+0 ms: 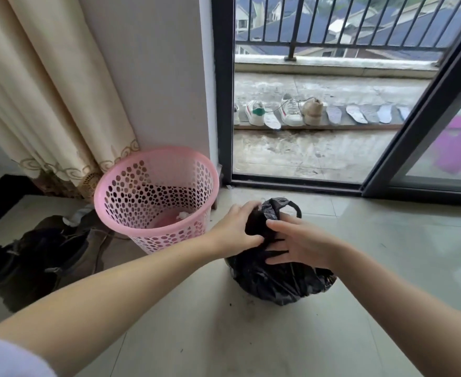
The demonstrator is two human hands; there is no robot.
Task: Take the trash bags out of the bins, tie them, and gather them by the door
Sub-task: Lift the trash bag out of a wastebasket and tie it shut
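Risk is sitting in the thin, crinkled black plastic trash bag (278, 278), standing on the pale tiled floor (387, 268) just beside the perforated pink plastic bin (153, 197) and near the open sliding glass door (305, 104). The left hand (237, 229) is curling around the gathered neck, gripping it; the right hand (297, 246) is pressing against the neck with fingers mostly straight. A loose wrap could be letting the mouth slip open, and hard pulling could be tearing the film. The bag is standing upright, long axis roughly vertical, neck pointing up, leaning slightly toward the door
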